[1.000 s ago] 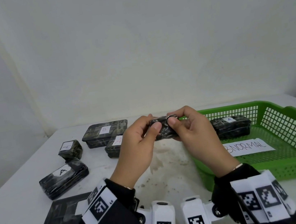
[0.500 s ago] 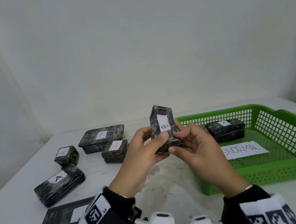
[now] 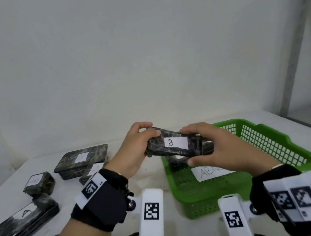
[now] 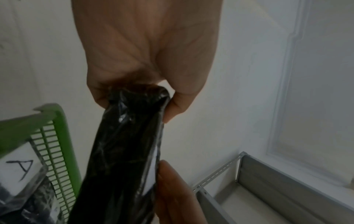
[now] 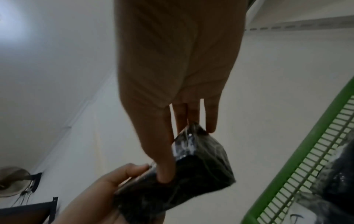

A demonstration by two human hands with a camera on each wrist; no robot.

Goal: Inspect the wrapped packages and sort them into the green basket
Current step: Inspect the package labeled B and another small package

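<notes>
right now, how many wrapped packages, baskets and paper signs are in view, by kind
wrapped packages: 7 (held package, 5 on the table, 1 inside the green basket)
green basket: 1
paper sign: 1
total: 9

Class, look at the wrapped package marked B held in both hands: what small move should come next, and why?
Probably turn the package marked B over to check its far side. The left hand and right hand grip its two ends above the table, beside the green basket, and only the labelled face shows.
</notes>
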